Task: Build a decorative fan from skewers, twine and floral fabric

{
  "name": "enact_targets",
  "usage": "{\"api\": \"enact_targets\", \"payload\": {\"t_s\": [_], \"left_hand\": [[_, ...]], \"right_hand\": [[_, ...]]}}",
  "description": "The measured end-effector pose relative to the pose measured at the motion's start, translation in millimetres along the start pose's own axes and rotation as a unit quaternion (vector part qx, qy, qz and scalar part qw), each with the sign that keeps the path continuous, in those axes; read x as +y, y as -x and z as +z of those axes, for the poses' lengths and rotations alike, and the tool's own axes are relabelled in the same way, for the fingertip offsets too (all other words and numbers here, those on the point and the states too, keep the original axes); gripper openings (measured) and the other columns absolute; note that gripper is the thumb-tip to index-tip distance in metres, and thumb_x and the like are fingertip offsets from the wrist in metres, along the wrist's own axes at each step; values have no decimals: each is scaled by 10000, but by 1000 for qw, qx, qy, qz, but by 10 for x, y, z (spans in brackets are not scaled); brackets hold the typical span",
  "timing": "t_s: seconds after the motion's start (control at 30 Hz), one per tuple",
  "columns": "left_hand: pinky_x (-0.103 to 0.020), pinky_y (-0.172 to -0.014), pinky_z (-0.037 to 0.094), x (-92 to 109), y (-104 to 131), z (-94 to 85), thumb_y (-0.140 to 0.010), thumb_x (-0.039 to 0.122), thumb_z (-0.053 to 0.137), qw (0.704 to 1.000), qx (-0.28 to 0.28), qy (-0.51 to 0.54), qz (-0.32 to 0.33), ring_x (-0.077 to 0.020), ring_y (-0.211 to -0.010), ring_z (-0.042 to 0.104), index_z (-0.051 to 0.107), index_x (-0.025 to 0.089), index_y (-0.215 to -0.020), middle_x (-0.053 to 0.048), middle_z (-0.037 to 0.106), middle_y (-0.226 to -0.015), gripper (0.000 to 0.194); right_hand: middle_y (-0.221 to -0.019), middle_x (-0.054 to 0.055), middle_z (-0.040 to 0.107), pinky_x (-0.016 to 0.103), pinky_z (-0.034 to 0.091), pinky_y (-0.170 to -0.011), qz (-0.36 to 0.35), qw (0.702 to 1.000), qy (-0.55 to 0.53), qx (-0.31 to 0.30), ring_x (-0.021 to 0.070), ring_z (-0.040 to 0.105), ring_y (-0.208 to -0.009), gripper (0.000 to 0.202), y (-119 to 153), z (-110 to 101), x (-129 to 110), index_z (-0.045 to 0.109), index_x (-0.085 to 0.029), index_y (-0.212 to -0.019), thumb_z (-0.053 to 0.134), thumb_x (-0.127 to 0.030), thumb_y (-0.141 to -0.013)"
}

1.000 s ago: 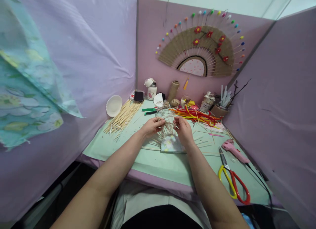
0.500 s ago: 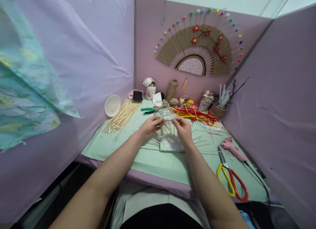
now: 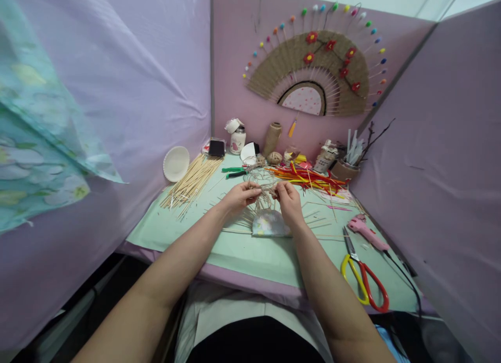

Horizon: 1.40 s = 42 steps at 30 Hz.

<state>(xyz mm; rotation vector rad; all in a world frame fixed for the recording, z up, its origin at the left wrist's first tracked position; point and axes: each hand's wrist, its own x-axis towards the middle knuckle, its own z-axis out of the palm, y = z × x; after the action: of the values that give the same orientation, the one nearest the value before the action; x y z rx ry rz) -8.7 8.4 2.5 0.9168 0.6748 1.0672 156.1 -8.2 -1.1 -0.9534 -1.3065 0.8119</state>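
Observation:
Tangled brown twine (image 3: 266, 196) stretches between my two hands over the table. My left hand (image 3: 241, 196) pinches it from the left, thumb against fingers. On the other side my right hand (image 3: 287, 198) is closed on the twine too, its fingertips close to the left ones. Below them lies a half-round piece covered in floral cloth (image 3: 268, 225), with thin sticks fanning out from it. My right hand and wrist cover part of its right side. More loose twine trails behind the hands, towards the balls of twine (image 3: 274, 158).
Scissors (image 3: 356, 264) and a pink glue gun (image 3: 368, 232) with its cord lie at the right. Bamboo sticks (image 3: 193, 183) and a white dish (image 3: 176, 164) are at the left. Green-handled pliers (image 3: 234, 171) and red-yellow pipe cleaners (image 3: 313, 178) lie behind. A finished fan (image 3: 289, 60) hangs above.
My right hand has come slightly closer to the left, and its grip on the twine has tightened up near the left fingertips. The whole view has shifted a little.

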Motion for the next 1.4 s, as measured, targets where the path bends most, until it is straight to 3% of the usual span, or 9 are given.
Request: {"api": "enact_targets", "payload": {"t_s": [0.1, 0.27, 0.43, 0.63, 0.77, 0.93, 1.13, 1.4], "left_hand": [[-228, -642, 398, -12, -1, -5, -431, 241, 914, 1000, 0, -21, -12, -73, -623, 538, 625, 163, -770, 45, 590, -666, 453], [-220, -600, 375, 4, 0, -20, -534, 341, 870, 999, 37, -9, 9, -71, -609, 521, 606, 166, -728, 35, 594, -689, 371], [-224, -558, 368, 23, 0, 4, -543, 336, 850, 997, 73, 3, 22, -75, -565, 517, 566, 166, -726, 25, 592, -658, 379], [-222, -471, 265, -66, -22, -22, -610, 257, 784, 977, 141, -137, 78, -67, -427, 409, 476, 213, -823, 92, 495, -512, 377], [-222, -484, 273, -81, -29, -35, -621, 294, 764, 970, 89, -199, 106, -63, -464, 420, 507, 189, -733, 74, 498, -549, 299], [-238, -496, 278, -64, -20, -14, -574, 407, 798, 981, 21, -188, 50, -67, -495, 422, 625, 139, -725, 33, 534, -590, 352], [-234, -512, 277, -67, -10, -32, -568, 362, 820, 984, -19, -175, 21, -62, -501, 414, 664, 126, -731, 31, 528, -564, 327], [-225, -500, 280, -6, 10, -25, -597, 282, 811, 994, 36, -107, 8, -55, -516, 419, 677, 125, -730, 16, 542, -626, 245]], "right_hand": [[-638, -34, 480, 275, 412, -588, -2, 1000, -4, 6, 125, 449, -585, 367, 2, -4, -9, 509, -233, -714, 565, -568, -854], [-653, -26, 522, 281, 414, -615, -5, 1000, 25, -8, 131, 474, -612, 356, 16, -3, -22, 510, -229, -734, 566, -558, -860], [-660, -17, 549, 292, 413, -644, -45, 997, 62, -31, 141, 492, -628, 309, 49, 29, -21, 516, -230, -725, 548, -491, -888], [-676, -18, 569, 280, 397, -633, -83, 983, 149, -73, 138, 484, -619, 247, 109, 59, -20, 539, -225, -754, 530, -420, -906], [-669, -28, 529, 268, 378, -629, -96, 982, 163, -27, 132, 462, -627, 238, 106, 58, -42, 538, -212, -748, 530, -396, -900], [-638, -38, 466, 266, 349, -600, -69, 986, 142, 60, 132, 422, -618, 282, 49, 27, -33, 513, -211, -708, 548, -433, -878], [-652, -35, 468, 273, 357, -625, -48, 991, 101, 70, 134, 418, -635, 285, 18, 5, 1, 523, -208, -712, 570, -450, -856], [-690, -22, 521, 278, 383, -653, -52, 993, 100, 39, 138, 449, -643, 175, 26, 7, -1, 576, -204, -773, 574, -366, -838]]}}
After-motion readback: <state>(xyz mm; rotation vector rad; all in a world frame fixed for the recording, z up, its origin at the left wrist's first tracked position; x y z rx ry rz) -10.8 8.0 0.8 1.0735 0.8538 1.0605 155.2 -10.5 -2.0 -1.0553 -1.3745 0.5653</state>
